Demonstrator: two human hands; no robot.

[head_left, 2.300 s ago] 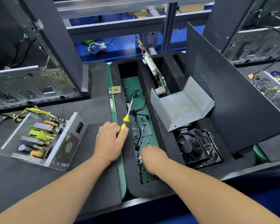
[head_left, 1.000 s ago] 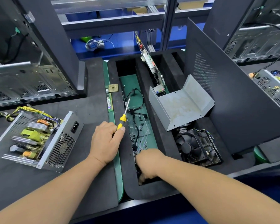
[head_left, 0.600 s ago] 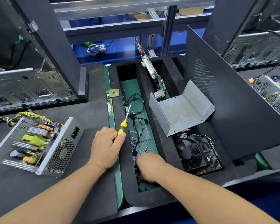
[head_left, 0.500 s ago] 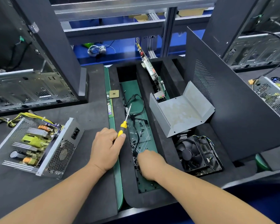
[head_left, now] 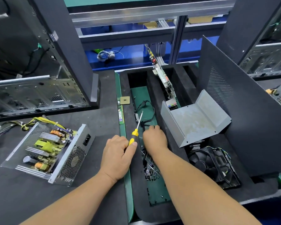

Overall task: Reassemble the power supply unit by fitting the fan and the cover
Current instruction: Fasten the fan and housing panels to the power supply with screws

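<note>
Though the open grey perforated-metal power supply unit (head_left: pixel 49 153) looks heavy and stiff, its exposed coils and capacitors seem fragile, so I would lift it by the outer walls. It lies at my left on the dark matte surface (head_left: pixel 91 120). The black square plastic fan (head_left: pixel 212 164), light with thin wires, sits in the black foam tray (head_left: pixel 173 153) at my right; I would take it by its frame. The bent grey sheet-metal cover (head_left: pixel 195 117) leans above it, probably sharp-edged. My left hand (head_left: pixel 118 153) grips the yellow-handled screwdriver (head_left: pixel 135 129). My right hand (head_left: pixel 155 138) reaches among cables and small dark screws (head_left: pixel 150 169); its fingers are hidden, so its grasp is unclear. Computer cases stand around.
</note>
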